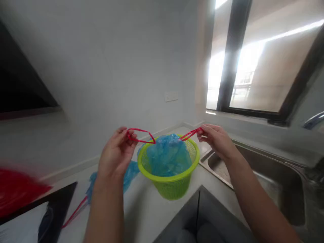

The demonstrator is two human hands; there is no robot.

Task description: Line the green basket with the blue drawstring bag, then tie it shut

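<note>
A lime green mesh basket (170,184) stands on the white counter with a blue plastic bag (167,155) bunched inside it. My left hand (116,152) pinches one red drawstring loop (139,135) of the bag, to the left of the basket. On the basket's right side, my right hand (215,140) pinches the other red drawstring loop (190,133). Both loops are pulled outward and taut above the rim.
A second blue bag with a red string (111,184) lies on the white counter (144,216) left of the basket. A steel sink (265,182) is at right under a window (255,60), a faucet (312,120) at the far right. A black cooktop (55,209) and a blurred red object (17,189) are at lower left.
</note>
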